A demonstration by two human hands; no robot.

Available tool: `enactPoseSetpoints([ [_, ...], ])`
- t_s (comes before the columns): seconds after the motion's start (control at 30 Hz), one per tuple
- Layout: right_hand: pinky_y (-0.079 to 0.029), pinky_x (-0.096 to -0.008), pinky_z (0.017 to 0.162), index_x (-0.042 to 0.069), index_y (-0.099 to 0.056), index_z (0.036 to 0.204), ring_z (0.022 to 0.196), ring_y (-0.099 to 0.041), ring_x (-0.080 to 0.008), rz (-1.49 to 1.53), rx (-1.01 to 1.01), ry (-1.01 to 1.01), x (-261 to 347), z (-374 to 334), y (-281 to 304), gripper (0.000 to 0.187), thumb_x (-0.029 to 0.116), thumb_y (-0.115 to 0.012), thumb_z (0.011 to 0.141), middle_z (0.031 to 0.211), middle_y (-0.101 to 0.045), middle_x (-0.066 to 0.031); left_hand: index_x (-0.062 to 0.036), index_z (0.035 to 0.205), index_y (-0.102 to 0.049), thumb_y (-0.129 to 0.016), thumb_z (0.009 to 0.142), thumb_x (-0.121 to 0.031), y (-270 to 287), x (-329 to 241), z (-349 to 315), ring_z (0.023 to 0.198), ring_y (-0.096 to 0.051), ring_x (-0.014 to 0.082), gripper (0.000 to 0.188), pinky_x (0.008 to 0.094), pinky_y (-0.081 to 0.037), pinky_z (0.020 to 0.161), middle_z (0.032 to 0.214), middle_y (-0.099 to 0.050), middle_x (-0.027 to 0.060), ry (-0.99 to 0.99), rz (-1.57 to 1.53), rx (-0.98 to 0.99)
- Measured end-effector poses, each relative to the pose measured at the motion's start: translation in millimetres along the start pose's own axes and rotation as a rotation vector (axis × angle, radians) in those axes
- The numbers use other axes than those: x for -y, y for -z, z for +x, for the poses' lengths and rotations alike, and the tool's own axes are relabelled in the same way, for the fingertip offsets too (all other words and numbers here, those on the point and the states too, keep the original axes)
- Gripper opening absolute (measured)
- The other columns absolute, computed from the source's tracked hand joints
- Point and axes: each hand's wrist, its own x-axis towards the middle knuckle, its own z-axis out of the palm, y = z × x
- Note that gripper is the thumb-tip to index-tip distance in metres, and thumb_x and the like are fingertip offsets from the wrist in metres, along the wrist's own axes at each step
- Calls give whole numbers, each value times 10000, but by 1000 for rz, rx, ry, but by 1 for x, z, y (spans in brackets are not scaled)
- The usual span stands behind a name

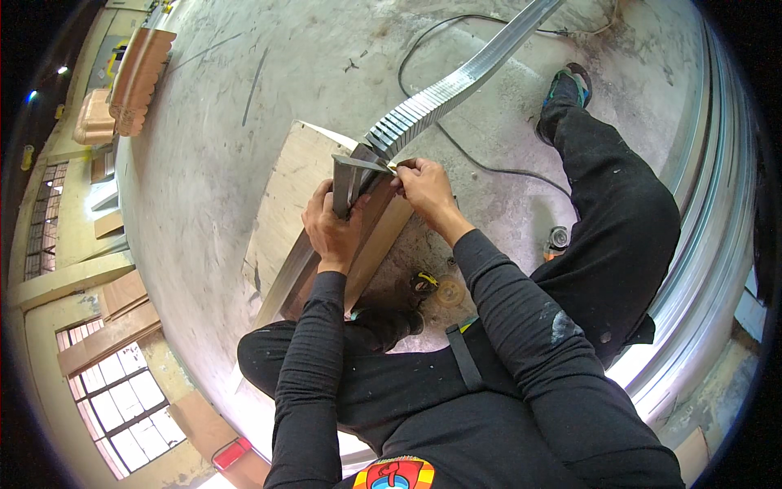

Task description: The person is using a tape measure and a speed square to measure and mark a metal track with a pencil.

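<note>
My left hand (pixel 330 228) is closed around a grey metal try square (pixel 345 186), resting at the upper end of a wooden block (pixel 379 216). The square's thin blade reaches right, across the end of a metal channel (pixel 440 98). That channel is cut with many cross slits near my hands and curves away to the far right. Beside the blade, my right hand (pixel 425 189) pinches a small thin thing with a pale tip, mostly hidden by the fingers. Under the block lies a pale plywood board (pixel 285 191).
A black cable (pixel 489 167) snakes over the concrete floor. Between my legs are a black and yellow tape measure (pixel 423 283) and a tan roll (pixel 450 291). Long metal profiles (pixel 717 220) lie along the right. Brown ribbed panels (pixel 140 81) stand far left.
</note>
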Motion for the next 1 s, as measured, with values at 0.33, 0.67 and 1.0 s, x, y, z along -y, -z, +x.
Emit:
enactPoseSetpoints([
  [0.33, -564, -356, 769, -43, -742, 993, 788, -745, -210, -7, 21, 0, 8, -5, -2, 298, 212, -598, 934, 856, -794, -126, -41, 1070, -714, -883, 794, -327, 2, 0, -1, 1105, -667, 308, 432, 445, -470, 902, 1229, -697, 93, -5, 0, -4],
  [0.67, -510, -275, 677, -39, -686, 1044, 705, -632, -133, 379, 191, -63, 48, -23, 1, 212, 149, -588, 1031, 819, -715, -63, -47, 1080, -714, -886, 792, -336, 3, 0, -1, 1111, -667, 312, 443, 456, -471, 907, 1233, -698, 92, -5, -9, -12],
  [1.0, -494, -283, 698, 56, -678, 1043, 734, -624, -137, 832, 10, -43, 91, -38, 39, 145, 163, -589, 1001, 843, -705, -49, -51, 1047, -725, -830, 860, -310, 9, 13, -1, 1098, -657, 332, 336, 462, -462, 934, 1237, -689, 113, 73, -285, 78],
])
